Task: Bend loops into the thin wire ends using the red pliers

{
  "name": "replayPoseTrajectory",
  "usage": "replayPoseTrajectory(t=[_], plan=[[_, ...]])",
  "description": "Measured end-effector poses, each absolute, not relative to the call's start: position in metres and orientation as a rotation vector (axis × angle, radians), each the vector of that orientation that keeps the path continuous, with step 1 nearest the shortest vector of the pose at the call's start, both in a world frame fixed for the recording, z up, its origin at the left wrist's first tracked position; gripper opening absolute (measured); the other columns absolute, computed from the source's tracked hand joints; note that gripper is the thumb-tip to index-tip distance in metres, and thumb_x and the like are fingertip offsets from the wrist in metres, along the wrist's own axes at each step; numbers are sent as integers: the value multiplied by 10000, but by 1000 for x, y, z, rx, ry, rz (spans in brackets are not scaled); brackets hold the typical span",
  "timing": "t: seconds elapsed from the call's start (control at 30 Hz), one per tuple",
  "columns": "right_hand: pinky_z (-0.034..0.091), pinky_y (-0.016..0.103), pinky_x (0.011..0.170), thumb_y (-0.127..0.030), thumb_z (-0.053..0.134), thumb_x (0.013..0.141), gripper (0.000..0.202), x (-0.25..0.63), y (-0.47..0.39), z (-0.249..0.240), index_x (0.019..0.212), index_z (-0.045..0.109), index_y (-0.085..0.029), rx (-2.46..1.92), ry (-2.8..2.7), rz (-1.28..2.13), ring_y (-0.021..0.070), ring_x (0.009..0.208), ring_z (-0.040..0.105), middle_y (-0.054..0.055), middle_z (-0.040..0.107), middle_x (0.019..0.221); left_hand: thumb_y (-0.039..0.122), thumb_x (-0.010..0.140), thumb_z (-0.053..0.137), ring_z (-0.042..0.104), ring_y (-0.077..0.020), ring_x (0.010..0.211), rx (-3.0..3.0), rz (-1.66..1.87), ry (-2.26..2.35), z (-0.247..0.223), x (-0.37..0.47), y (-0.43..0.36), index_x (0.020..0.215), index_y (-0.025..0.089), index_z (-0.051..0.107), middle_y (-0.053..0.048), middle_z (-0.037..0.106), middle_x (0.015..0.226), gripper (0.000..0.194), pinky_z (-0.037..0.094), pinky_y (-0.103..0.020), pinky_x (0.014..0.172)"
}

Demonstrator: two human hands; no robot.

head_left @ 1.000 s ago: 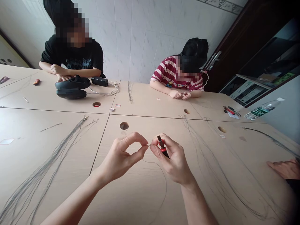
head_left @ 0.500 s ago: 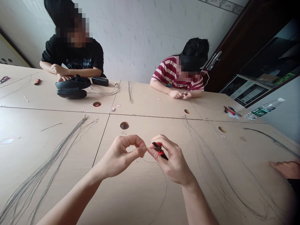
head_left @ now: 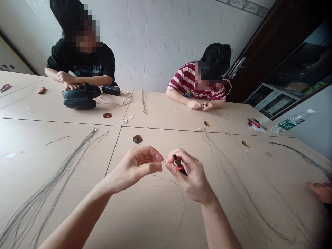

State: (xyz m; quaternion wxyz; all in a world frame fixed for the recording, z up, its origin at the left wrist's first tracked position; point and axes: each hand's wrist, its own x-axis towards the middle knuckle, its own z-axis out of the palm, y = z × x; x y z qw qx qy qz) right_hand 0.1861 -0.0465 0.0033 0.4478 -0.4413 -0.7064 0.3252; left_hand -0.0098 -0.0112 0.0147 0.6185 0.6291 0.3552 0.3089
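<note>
Left hand (head_left: 135, 169): thumb and fingers slightly parted beside the part (head_left: 163, 162); contact cannot be confirmed;
Right hand (head_left: 190, 176): part pinched at the fingertips; pliers (head_left: 177, 161) also held;
Part: positioned between the hands, above the tabletop (head_left: 135, 214); could be dropped if the pinch is slackened;
Pliers: pinch could be disturbed if they are tilted;
Wire (head_left: 184, 200): slack below; could be snagged if the right hand is lowered.

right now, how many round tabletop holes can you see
4: one hole beyond the left hand, one hole farther left showing red inside, one hole before the striped shirt, one hole at right behind a white label; others may be hidden.
</note>
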Motion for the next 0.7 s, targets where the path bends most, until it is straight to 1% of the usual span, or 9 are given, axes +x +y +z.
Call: replayPoseTrajectory(t=[0.1, 0.17, 0.27, 0.43, 0.7], plan=[[369, 256, 579, -244, 561, 936, 140, 186, -47, 5, 811, 504, -219, -1081, -1756, 776, 122, 684, 489, -4, 535, 782, 283, 825, 697, 605, -154, 789, 1495, 736, 797, 14, -9, -13, 839, 176, 644, -29, 672, 831, 120, 485, -280, 746], [369, 256, 583, -238, 557, 936, 142, 185, -47, 5, 808, 499, -219, -1080, -1760, 777, 121, 686, 488, -5, 533, 781, 284, 849, 669, 620, -152, 765, 1511, 732, 805, 15, -9, -14, 811, 171, 644, -28, 675, 783, 122, 492, -280, 744], [369, 259, 583, -248, 563, 934, 144, 185, -47, 4, 810, 495, -219, -1094, -1763, 799, 125, 693, 487, 0, 530, 790, 328, 889, 618, 629, -156, 739, 1508, 732, 838, 14, -10, -13, 798, 168, 645, -28, 676, 730, 186, 497, -285, 730], [368, 255, 585, -256, 564, 937, 151, 184, -47, 3, 808, 495, -217, -1096, -1752, 829, 122, 693, 487, -3, 527, 788, 378, 910, 588, 615, -158, 739, 1522, 728, 870, 12, -11, -12, 816, 170, 652, -31, 683, 742, 237, 486, -285, 716], [371, 260, 586, -272, 549, 945, 167, 184, -47, 3, 796, 499, -215, -1107, -1753, 854, 123, 685, 485, 1, 535, 786, 372, 928, 556, 605, -159, 736, 1538, 739, 889, 12, -9, -13, 824, 164, 643, -31, 673, 750, 248, 476, -294, 710]])
